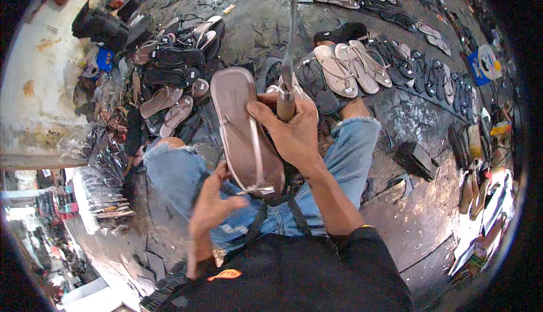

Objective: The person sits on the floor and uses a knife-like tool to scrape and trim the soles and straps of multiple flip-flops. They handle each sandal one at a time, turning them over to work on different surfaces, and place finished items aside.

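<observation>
A brown thong sandal (240,125) with pale straps and a light edge is held tilted, sole side away, above my lap. My right hand (294,136) grips its right side, thumb on the footbed near a strap. Beside those fingers is the brownish lower end of a long metal rod (291,35); whether the hand grips it too I cannot tell. At the sandal's lower left edge, my left hand (212,207) is slightly blurred, thumb stretched out and apart from the fingers. Its fingertips are at or partly behind the edge, and no grip shows.
Rows of sandals (353,66) line the floor ahead and to the right. More sandals (169,105) are piled at front left, near clear plastic bags (102,156). A black block-like object (417,159) sits right of my knee. A pale stained wall (42,85) stands at far left.
</observation>
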